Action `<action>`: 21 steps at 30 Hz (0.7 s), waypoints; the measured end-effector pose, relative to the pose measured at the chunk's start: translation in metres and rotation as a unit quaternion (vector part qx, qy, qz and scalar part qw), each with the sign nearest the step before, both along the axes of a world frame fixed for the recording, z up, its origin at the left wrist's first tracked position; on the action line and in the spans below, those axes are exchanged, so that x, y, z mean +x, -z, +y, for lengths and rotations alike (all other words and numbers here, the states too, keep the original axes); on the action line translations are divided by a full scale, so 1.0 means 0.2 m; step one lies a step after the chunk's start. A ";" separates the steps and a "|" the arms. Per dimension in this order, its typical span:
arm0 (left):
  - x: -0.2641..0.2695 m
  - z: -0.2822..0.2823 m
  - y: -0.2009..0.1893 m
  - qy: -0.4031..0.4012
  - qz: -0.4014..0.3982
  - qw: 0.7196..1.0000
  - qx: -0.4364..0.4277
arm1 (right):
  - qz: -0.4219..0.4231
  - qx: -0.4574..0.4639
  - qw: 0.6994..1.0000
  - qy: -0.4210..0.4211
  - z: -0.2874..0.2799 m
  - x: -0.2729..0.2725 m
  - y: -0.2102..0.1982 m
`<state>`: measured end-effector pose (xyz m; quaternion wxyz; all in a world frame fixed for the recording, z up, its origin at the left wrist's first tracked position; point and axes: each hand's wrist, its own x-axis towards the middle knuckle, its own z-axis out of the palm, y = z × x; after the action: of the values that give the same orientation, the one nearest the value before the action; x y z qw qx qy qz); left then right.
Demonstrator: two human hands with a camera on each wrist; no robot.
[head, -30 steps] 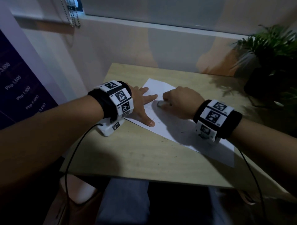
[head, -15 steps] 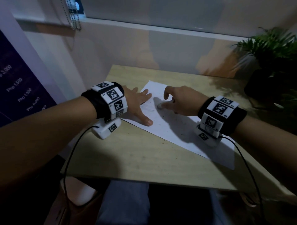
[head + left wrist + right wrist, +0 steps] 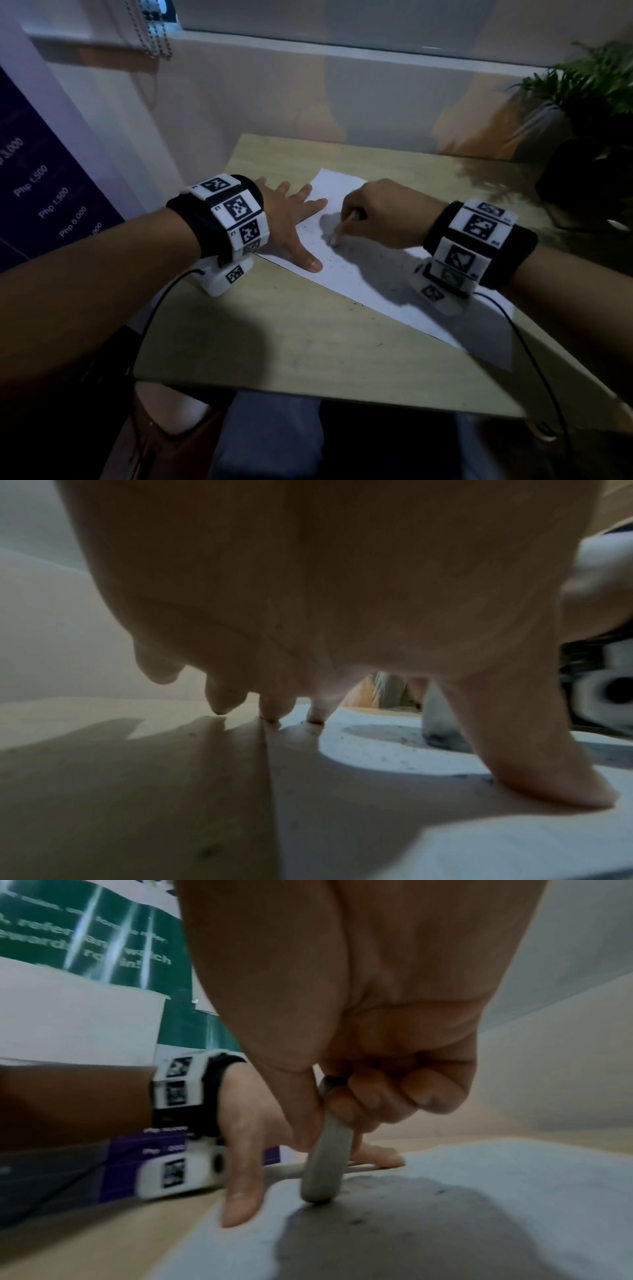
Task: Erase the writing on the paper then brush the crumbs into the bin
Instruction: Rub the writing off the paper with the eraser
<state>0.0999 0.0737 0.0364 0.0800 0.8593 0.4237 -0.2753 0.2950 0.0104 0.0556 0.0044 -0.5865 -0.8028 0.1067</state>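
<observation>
The paper [image 3: 376, 274] lies flat on the wooden table [image 3: 291, 335], running slantwise from the centre of the head view down toward the lower right. It looks thin, light and limp, the sort of sheet that would slide or crease under rubbing, so I judge it needs pinning near the worked spot, not lifting. The left hand [image 3: 291, 222] does just that: fingers spread straight, thumb and two fingertips pressing the sheet's left edge, the other fingers on the bare wood beside it.

Right of it, near the frame's centre, the right hand [image 3: 383, 216] pinches a pale eraser [image 3: 325, 1164] between thumb and curled fingers, its rounded tip touching the sheet. The eraser seems soft and a little rubbery, best held low near the tip for firm pressure. Faint writing [image 3: 310, 226] shows just left of that tip, too dim to read. Dark crumbs [image 3: 394, 750] speckle the sheet around the thumb.

A potted plant [image 3: 589, 113] stands at the upper right. I see no bin in any view.
</observation>
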 end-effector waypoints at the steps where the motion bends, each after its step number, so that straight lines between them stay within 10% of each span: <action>1: 0.00 0.00 0.00 0.001 0.002 1.000 -0.002 | -0.009 0.007 1.000 0.028 0.03 0.02 -0.01; 10: 0.01 -0.01 0.00 0.001 0.005 1.000 0.007 | 0.009 -0.032 0.999 -0.034 -0.06 -0.04 0.00; 15: 0.01 -0.02 0.00 0.002 0.001 1.000 0.010 | -0.040 0.043 0.995 0.078 0.05 0.03 0.01; 21: 0.02 -0.02 -0.01 -0.006 0.007 1.000 0.001 | -0.012 0.001 1.000 -0.023 -0.08 -0.06 0.03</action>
<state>0.1034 0.0702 0.0393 0.0776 0.8547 0.4300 -0.2801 0.2820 -0.0054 0.0492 -0.0070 -0.5694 -0.8160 0.0992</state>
